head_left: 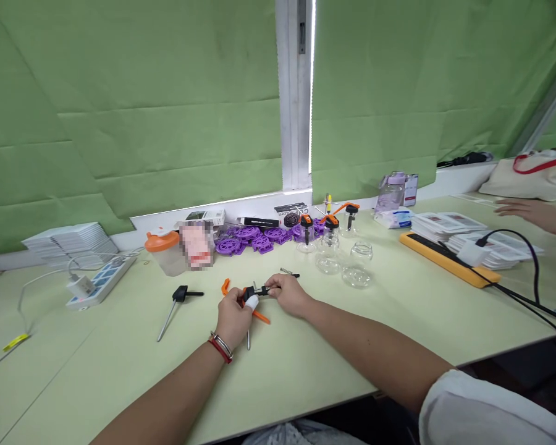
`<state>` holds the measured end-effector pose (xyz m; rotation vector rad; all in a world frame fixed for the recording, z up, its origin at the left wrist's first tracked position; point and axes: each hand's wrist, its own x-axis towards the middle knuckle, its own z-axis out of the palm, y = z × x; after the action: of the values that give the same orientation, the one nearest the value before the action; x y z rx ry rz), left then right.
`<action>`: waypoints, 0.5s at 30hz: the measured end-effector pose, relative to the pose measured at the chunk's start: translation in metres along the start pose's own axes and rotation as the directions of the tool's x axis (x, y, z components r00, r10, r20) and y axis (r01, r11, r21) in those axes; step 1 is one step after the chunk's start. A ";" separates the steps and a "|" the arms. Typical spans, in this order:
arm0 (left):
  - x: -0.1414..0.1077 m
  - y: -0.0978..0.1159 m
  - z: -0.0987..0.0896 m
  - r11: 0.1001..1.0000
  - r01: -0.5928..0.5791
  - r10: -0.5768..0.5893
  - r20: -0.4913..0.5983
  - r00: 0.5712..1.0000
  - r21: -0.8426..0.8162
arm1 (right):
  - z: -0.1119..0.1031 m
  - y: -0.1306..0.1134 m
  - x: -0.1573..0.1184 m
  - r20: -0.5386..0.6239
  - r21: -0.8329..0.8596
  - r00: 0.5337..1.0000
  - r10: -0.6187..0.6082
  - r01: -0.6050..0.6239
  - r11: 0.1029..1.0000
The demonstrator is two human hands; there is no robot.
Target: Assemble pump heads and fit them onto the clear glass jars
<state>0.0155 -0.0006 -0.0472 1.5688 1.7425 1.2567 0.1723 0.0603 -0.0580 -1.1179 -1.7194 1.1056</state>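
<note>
Near the middle of the table, my left hand (pixel 233 320) is closed around a small black mechanism part (pixel 249 293) with a metal shaft; a white wrap covers its thumb. My right hand (pixel 288 295) pinches a small black piece (pixel 267 290) at the right end of that part. An orange crank handle (pixel 261 317) shows beneath my left hand, partly hidden by it, with a metal rod (pixel 248 340) below. Just beyond my right hand lie a small spring (pixel 286 271) and a dark pin-like tip (pixel 297 275). To the left rests a black piece with a metal rod (pixel 180 294).
Behind are purple plastic parts (pixel 248 233), an orange-lidded cup (pixel 163 250) and several glass jars (pixel 358 272), some holding black-and-orange mechanisms. Power strips (pixel 104 281) and cables lie at left; an orange strip (pixel 445 258) and paper stacks (pixel 449 222) at right. Another person's hand (pixel 528 212) is far right.
</note>
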 end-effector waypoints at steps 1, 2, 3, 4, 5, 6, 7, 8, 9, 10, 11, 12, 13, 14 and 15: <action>0.000 0.000 0.000 1.000 -0.009 0.009 -0.003 1.000 0.004 | -0.001 -0.002 0.000 0.010 0.023 1.000 0.014 -0.014 1.000; 0.000 0.000 -0.001 1.000 -0.018 0.018 -0.009 1.000 0.010 | -0.001 -0.003 0.000 0.017 0.040 1.000 0.026 -0.026 0.999; -0.001 0.000 -0.001 0.999 -0.027 0.027 -0.016 1.000 0.019 | -0.002 -0.005 -0.001 0.020 0.053 0.999 0.035 -0.036 0.998; -0.001 0.000 -0.001 0.999 -0.037 0.038 -0.020 0.999 0.028 | -0.002 -0.007 -0.002 0.021 0.061 0.999 0.046 -0.047 0.997; -0.001 0.001 -0.002 0.998 -0.050 0.050 -0.022 0.998 0.037 | -0.002 -0.009 -0.003 0.020 0.066 0.998 0.057 -0.058 0.996; -0.002 0.002 -0.002 0.997 -0.064 0.065 -0.022 0.998 0.046 | -0.002 -0.011 -0.004 0.018 0.068 0.997 0.069 -0.070 0.995; -0.002 0.002 -0.002 0.995 -0.077 0.079 -0.021 0.997 0.055 | -0.001 -0.013 -0.005 0.021 0.073 0.997 0.080 -0.082 0.994; -0.003 0.003 -0.002 0.994 -0.089 0.090 -0.019 0.996 0.066 | -0.001 -0.014 -0.006 0.026 0.082 0.995 0.093 -0.095 0.992; -0.003 0.003 -0.003 0.992 -0.099 0.100 -0.017 0.995 0.076 | 0.000 -0.015 -0.007 0.031 0.097 0.994 0.107 -0.109 0.989; -0.004 0.004 -0.003 0.991 -0.106 0.108 -0.017 0.994 0.086 | 0.000 -0.017 -0.007 0.037 0.119 0.992 0.121 -0.124 0.985; -0.004 0.004 -0.003 0.989 -0.110 0.112 -0.017 0.994 0.095 | 0.001 -0.019 -0.008 0.043 0.147 0.990 0.135 -0.139 0.979; -0.004 0.004 -0.003 0.988 -0.113 0.115 -0.018 0.993 0.104 | 0.001 -0.020 -0.008 0.047 0.175 0.988 0.150 -0.156 0.972; -0.004 0.004 -0.003 0.987 -0.115 0.118 -0.021 0.993 0.113 | 0.001 -0.022 -0.008 0.049 0.199 0.985 0.164 -0.171 0.965; -0.004 0.004 -0.003 0.986 -0.117 0.121 -0.026 0.992 0.120 | 0.001 -0.024 -0.008 0.048 0.214 0.983 0.177 -0.183 0.959; -0.004 0.004 -0.003 0.985 -0.118 0.123 -0.031 0.992 0.126 | 0.000 -0.025 -0.008 0.049 0.225 0.981 0.186 -0.193 0.955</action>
<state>0.0161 -0.0056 -0.0436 1.7554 1.8043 1.2645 0.1682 0.0468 -0.0353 -1.1416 -1.4823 1.4057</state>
